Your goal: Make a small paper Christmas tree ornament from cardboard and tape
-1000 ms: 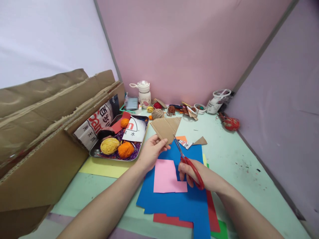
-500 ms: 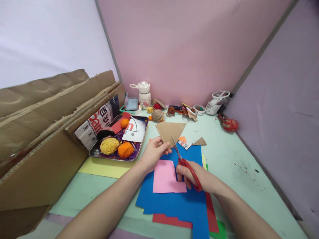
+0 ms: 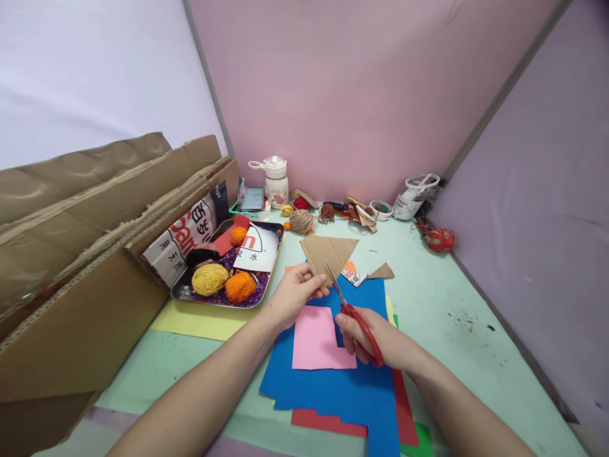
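Observation:
My left hand [image 3: 301, 292] pinches the lower left edge of a brown cardboard piece [image 3: 328, 255], roughly triangular with its wide side facing away. Red-handled scissors [image 3: 360, 327] are in my right hand [image 3: 366, 333], fingers wrapped through the handles. Their blades point up and left, with the tips over the cardboard's lower right part. Whether the blades are parted I cannot tell. Below both hands lie a pink paper [image 3: 314, 339] with a stepped edge and a large blue sheet [image 3: 333, 390]. Cardboard offcuts [image 3: 382, 271] rest just beyond the blue sheet.
A metal tray [image 3: 216, 303] at left holds yarn balls and a printed card. Large cardboard sheets [image 3: 71, 324] stand along the left side. At the back are a white bottle [image 3: 276, 185], several yarn balls and a tape roll [image 3: 381, 210]. Red yarn [image 3: 438, 237] lies at right.
The cardboard piece has shifted slightly right and tilted a little in my left hand. The scissors have moved only slightly, staying at its lower right edge.

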A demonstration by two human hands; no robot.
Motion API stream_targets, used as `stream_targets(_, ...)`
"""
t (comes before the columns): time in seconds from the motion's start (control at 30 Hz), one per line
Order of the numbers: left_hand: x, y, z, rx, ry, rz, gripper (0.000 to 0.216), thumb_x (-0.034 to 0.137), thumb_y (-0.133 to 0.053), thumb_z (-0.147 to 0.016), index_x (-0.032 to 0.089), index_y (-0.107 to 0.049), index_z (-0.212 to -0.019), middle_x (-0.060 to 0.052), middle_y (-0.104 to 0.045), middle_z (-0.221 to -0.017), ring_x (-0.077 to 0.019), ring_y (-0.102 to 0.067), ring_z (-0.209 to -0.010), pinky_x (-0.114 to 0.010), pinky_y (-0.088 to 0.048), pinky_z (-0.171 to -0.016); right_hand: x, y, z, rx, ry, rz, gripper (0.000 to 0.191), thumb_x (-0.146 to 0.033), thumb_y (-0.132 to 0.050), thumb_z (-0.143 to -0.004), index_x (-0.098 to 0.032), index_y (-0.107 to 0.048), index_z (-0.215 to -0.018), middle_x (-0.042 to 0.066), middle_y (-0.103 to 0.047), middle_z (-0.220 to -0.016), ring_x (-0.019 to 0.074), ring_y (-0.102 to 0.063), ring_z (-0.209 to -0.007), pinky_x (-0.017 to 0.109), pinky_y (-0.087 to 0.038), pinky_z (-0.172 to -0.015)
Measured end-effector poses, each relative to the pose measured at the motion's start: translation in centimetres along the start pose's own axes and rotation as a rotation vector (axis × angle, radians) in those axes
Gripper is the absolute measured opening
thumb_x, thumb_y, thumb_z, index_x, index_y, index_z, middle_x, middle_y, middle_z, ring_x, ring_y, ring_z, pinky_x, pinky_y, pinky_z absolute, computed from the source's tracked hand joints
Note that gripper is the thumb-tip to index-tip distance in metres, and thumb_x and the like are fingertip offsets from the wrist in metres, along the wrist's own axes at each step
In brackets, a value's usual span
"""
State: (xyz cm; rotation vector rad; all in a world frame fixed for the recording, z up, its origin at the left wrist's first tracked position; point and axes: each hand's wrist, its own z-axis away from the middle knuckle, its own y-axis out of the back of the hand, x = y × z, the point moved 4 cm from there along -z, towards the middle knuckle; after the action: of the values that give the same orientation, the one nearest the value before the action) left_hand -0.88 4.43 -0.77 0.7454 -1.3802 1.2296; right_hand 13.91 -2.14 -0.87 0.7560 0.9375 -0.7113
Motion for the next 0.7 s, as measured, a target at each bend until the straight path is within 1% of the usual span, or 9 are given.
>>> stream_targets(0.23, 0.0, -0.1, 0.2, 0.016, 0.039, 0.038, 0.022, 0.029, -0.071, -0.069, 0.015, -0.06, -0.081, -0.002, -0.066, -0.071, -0.0066, -0.058, -0.058, -0.017, -0.044, -0.059, 0.4, -0.1, -0.3, 0.053, 0.016, -0.001, 0.05, -0.065, -0.035, -0.085, -0.019, -0.041, -0.064, -0.003, -0.051, -0.046, 0.007, -0.041, -0.034, 0.02, -0.033, -0.039)
stream_targets(0.3, 0.7, -0.2, 0.3, -0.036, 0.095, -0.004, 0.023, 0.03, -0.07, -0.07, 0.015, -0.061, -0.085, -0.004, -0.068, -0.078, -0.0082, -0.06, -0.061, -0.02, -0.047, -0.062, 0.3, -0.1, -0.3, 0.055, 0.018, -0.016, 0.05, -0.065, -0.035, -0.084, -0.02, -0.041, -0.064, -0.003, -0.051, -0.046, 0.0075, -0.041, -0.034, 0.021, -0.033, -0.039)
stream_targets(0.37, 2.2, 0.4, 0.0, -0.148, 0.201, -0.161, 0.027, 0.035, -0.064, -0.074, 0.015, -0.062, -0.092, -0.009, -0.069, -0.086, -0.0131, -0.064, -0.067, -0.026, -0.05, -0.067, 0.3, 0.1, -0.4, 0.073, 0.013, -0.035, 0.051, -0.066, -0.035, -0.084, -0.02, -0.042, -0.065, -0.003, -0.052, -0.047, 0.0077, -0.042, -0.035, 0.021, -0.033, -0.038)
stream_targets(0.43, 5.0, 2.7, -1.4, -0.165, 0.159, -0.485, 0.031, 0.035, -0.059, -0.078, 0.016, -0.061, -0.103, -0.011, -0.07, -0.093, -0.0181, -0.065, -0.072, -0.032, -0.051, -0.07, 0.5, 0.4, -0.5, 0.106, 0.006, -0.07, 0.051, -0.067, -0.035, -0.083, -0.02, -0.041, -0.065, -0.004, -0.052, -0.047, 0.0075, -0.042, -0.035, 0.021, -0.032, -0.038)
stream_targets(0.5, 8.9, 6.9, -3.8, 0.126, -0.067, -0.901, 0.028, 0.024, -0.053, -0.079, 0.015, -0.062, -0.104, -0.01, -0.069, -0.093, -0.0203, -0.064, -0.078, -0.033, -0.049, -0.075, 0.6, 0.6, -0.7, 0.13, 0.002, -0.107, 0.052, -0.069, -0.034, -0.082, -0.02, -0.04, -0.066, -0.004, -0.051, -0.047, 0.0074, -0.041, -0.035, 0.021, -0.032, -0.038)
stream_targets(0.57, 12.2, 11.1, -6.1, 0.448, -0.272, -1.238, 0.042, 0.013, -0.045, -0.079, 0.016, -0.054, -0.119, -0.01, -0.065, -0.109, -0.0216, -0.058, -0.102, -0.034, -0.043, -0.091, 0.8, 0.8, -0.8, 0.139, 0.001, -0.132, 0.052, -0.07, -0.034, -0.081, -0.02, -0.04, -0.068, -0.004, -0.052, -0.048, 0.0075, -0.041, -0.035, 0.021, -0.032, -0.037)
stream_targets(0.6, 13.1, 12.9, -7.1, 0.541, -0.291, -1.37, 0.048, 0.009, -0.042, -0.078, 0.015, -0.049, -0.125, -0.011, -0.06, -0.118, -0.0223, -0.053, -0.111, -0.034, -0.039, -0.096, 0.9, 0.9, -0.8, 0.141, 0.0, -0.137, 0.052, -0.071, -0.035, -0.08, -0.02, -0.041, -0.069, -0.004, -0.052, -0.048, 0.0076, -0.041, -0.035, 0.021, -0.032, -0.037)
stream_targets(0.63, 13.3, 14.5, -8.2, 0.571, -0.236, -1.481, 0.053, 0.008, -0.041, -0.077, 0.016, -0.046, -0.129, -0.011, -0.056, -0.124, -0.0228, -0.05, -0.115, -0.034, -0.037, -0.098, 1.0, 1.0, -0.9, 0.139, 0.0, -0.14, 0.052, -0.071, -0.035, -0.08, -0.02, -0.041, -0.069, -0.003, -0.052, -0.049, 0.0076, -0.041, -0.035, 0.021, -0.032, -0.037)
stream_targets(0.7, 13.0, 16.9, -9.7, 0.557, -0.166, -1.528, 0.056, 0.008, -0.045, -0.073, 0.015, -0.047, -0.129, -0.014, -0.054, -0.123, -0.0247, -0.049, -0.115, -0.034, -0.036, -0.098, 1.1, 1.1, -0.9, 0.137, 0.004, -0.144, 0.052, -0.071, -0.035, -0.08, -0.02, -0.041, -0.069, -0.003, -0.053, -0.049, 0.0076, -0.041, -0.035, 0.022, -0.032, -0.038)
